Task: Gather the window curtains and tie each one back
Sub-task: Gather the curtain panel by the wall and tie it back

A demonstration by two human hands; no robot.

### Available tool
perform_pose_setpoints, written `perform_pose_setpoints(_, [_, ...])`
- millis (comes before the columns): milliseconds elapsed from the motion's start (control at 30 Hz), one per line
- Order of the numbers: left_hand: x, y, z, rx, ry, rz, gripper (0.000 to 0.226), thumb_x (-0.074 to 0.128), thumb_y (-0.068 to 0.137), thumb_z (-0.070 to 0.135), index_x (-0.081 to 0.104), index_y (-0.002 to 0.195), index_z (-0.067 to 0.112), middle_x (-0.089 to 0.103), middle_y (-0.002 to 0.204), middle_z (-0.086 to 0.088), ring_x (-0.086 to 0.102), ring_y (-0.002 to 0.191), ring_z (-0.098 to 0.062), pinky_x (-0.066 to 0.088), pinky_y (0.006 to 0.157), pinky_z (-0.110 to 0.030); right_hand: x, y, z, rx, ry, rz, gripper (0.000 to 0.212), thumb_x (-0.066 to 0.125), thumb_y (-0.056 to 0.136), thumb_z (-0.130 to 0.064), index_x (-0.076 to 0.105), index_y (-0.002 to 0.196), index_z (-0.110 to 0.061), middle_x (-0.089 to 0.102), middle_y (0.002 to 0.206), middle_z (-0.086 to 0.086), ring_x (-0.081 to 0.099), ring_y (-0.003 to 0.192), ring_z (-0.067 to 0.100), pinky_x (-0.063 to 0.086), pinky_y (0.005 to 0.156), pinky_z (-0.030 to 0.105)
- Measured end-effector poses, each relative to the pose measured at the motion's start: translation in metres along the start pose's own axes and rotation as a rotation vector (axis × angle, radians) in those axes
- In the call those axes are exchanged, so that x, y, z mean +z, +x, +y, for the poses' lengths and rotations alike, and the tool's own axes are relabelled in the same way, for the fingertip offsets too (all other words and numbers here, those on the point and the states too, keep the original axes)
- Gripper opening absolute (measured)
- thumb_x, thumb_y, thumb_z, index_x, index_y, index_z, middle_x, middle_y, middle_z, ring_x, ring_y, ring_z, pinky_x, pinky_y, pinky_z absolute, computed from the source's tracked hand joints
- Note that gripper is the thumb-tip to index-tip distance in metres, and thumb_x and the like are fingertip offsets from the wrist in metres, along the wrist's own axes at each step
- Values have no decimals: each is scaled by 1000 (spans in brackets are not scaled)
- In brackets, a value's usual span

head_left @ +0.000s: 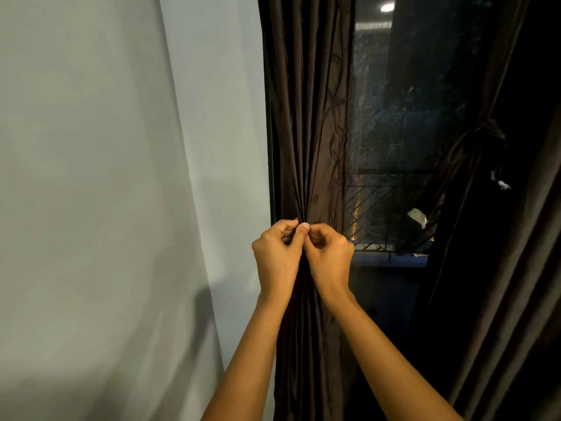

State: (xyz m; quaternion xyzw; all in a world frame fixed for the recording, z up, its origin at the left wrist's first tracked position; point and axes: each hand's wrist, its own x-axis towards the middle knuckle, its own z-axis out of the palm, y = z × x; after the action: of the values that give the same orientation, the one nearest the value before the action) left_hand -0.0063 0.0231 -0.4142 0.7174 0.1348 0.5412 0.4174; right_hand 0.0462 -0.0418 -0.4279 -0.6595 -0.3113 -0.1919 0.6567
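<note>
Where the curtain [306, 123] bunches, both hands pinch its folds, left hand [277, 253] touching right hand [329, 253].

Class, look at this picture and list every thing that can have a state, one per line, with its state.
left curtain: gathered into a tight bunch at hand height; no tie visible.
right curtain: bunched, apparently tied back.
left hand: fingers curled, pinching the left curtain's bunch.
right hand: fingers curled, pinching the same bunch.
window: uncovered between the curtains, dark outside.
</note>
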Motion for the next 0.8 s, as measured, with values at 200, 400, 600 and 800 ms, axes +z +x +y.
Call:
perform_pose_setpoints(200, [0, 6, 2, 8, 52, -27, 26, 73, 80, 33, 71, 94, 11, 70, 81, 6, 62, 68, 6, 47, 69, -1, -2, -3, 5, 51, 110, -56, 10, 64, 88, -10, 73, 88, -12, 72, 77, -3, 69, 76, 7, 55, 71, 23])
perform_pose_setpoints(400, [3, 11, -1, 16, 124, -4, 18, 71, 83, 29, 70, 88, 12, 70, 77, 3, 63, 67, -1, 50, 65, -7, -2, -3, 15, 155, 246, -153, 31, 51, 87, 5, 72, 105, -10, 74, 97, 4, 69, 96, 17, 54, 88, 34])
perform_pose_setpoints(600, [1, 18, -9, 33, 211, 4, 14, 67, 86, 23, 67, 88, 10, 68, 77, -1, 63, 70, -10, 50, 66, -17, -19, 26, 17, 97, -52, 109, 21, 56, 85, 1, 64, 98, -13, 67, 95, -1, 64, 84, 14, 52, 81, 30])
perform_pose_setpoints(800, [1, 16, -10, 42, 195, -9, 12, 66, 87, 22, 65, 88, 11, 67, 76, 0, 63, 69, -9, 53, 67, -18, -18, 42, 15, 88, -105, 140, 29, 60, 88, -2, 61, 115, -10, 66, 98, 0, 62, 86, 5, 47, 75, 6])
